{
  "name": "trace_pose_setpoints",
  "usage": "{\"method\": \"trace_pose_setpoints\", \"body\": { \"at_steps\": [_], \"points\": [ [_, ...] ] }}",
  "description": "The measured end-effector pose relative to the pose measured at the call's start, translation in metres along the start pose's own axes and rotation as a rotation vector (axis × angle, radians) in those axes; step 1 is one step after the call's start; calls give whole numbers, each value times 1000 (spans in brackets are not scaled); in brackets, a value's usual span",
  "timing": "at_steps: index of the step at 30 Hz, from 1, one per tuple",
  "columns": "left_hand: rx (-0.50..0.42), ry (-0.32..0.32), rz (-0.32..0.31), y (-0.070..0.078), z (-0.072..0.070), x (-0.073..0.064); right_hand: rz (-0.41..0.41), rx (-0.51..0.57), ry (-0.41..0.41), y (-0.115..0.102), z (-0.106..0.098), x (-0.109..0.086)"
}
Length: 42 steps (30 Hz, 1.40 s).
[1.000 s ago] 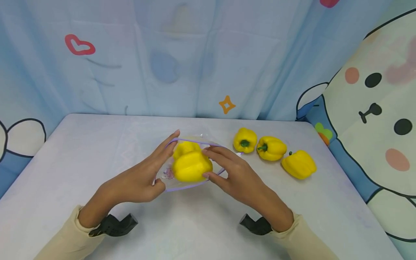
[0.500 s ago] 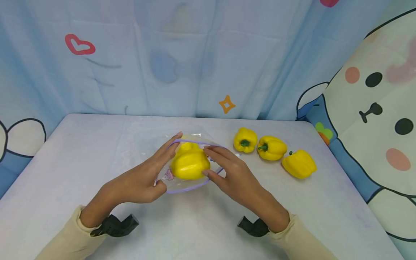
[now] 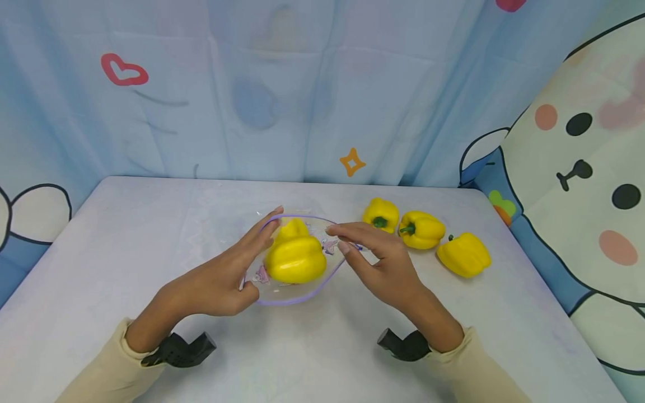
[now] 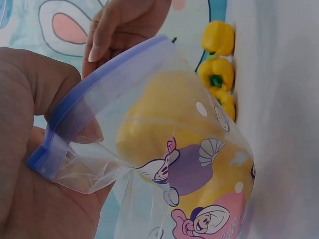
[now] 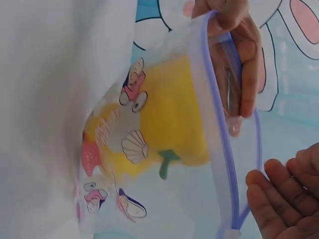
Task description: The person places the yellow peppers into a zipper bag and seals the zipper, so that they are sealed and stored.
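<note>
A clear zip bag [image 3: 302, 300] with a purple rim and cartoon prints stands with its mouth open at the table's middle. Inside, one yellow bell pepper [image 3: 296, 260] sits on top, and more yellow shows below it through the plastic [image 5: 124, 169]. My left hand [image 3: 221, 280] holds the bag's left edge, with some fingers inside the mouth. At the bag's right edge is my right hand [image 3: 388, 266], fingers relaxed and nothing in them. In the right wrist view, its fingertips [image 5: 256, 179] are right by the rim, and the top pepper's green stem [image 5: 168, 162] shows.
Three more yellow bell peppers lie right of the bag: one at the back [image 3: 380, 212], one in the middle [image 3: 423, 230] and one nearest the right edge [image 3: 464, 256]. A white cloth covers the table [image 3: 126, 235]. A blue printed curtain [image 3: 252, 84] hangs behind.
My right hand has let go of the top pepper and moved right, out of the bag's mouth. The pepper has settled in the bag. My left hand has hardly moved.
</note>
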<state>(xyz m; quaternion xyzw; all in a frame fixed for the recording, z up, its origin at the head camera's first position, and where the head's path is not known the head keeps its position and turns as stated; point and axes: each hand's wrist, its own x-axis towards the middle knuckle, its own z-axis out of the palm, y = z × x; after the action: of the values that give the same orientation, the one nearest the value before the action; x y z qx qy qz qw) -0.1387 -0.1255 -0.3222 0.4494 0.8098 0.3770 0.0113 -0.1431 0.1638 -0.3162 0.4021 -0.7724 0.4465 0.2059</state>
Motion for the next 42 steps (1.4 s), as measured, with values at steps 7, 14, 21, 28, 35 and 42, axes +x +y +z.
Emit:
{"method": "trace_pose_setpoints", "body": {
  "at_steps": [7, 14, 21, 28, 35, 42],
  "points": [
    [8, 3, 18, 0, 0, 0, -13, 75, 141, 13, -14, 2],
    [9, -9, 14, 1, 1, 0, 132, -1, 190, 39, -23, -1],
    [15, -9, 12, 1, 1, 0, 331, -219, 185, 74, -29, -9],
    [-2, -28, -33, 3, 1, 0, 614, -313, 100, 101, -37, -18],
    [1, -38, -59, 3, 3, 1, 743, -315, -7, 117, -38, -24],
    [6, -40, -73, 2, 5, 2, 767, -346, -75, 125, -34, -27]
  ]
}}
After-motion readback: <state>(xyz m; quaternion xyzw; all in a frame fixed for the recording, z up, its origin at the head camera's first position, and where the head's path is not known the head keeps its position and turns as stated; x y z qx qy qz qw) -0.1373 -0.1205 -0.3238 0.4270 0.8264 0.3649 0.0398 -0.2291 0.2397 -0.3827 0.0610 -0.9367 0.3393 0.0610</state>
